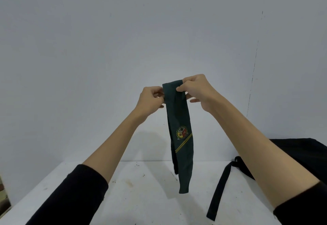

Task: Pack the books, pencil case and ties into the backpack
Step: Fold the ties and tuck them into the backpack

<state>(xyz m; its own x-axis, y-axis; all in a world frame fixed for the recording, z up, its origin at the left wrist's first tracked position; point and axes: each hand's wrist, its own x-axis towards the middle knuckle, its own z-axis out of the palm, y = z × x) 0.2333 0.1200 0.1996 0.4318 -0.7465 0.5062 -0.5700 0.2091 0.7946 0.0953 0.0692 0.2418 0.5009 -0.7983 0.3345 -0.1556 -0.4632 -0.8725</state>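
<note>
A dark green tie [180, 118] with a coloured crest and yellow diagonal stripes hangs folded over in the air above the white table [141, 198]. My left hand [150, 100] pinches its top left edge. My right hand [196, 90] pinches the top right edge at the fold. The tie's lower ends dangle just above the tabletop. The black backpack [304, 155] lies at the right, partly hidden behind my right forearm, and its strap [221, 187] trails across the table toward me. No books or pencil case are in view.
A plain grey-white wall [123, 38] stands close behind the table. The tabletop carries small dark marks and scuffs. At the far left edge a bit of another object [3, 194] shows below table level.
</note>
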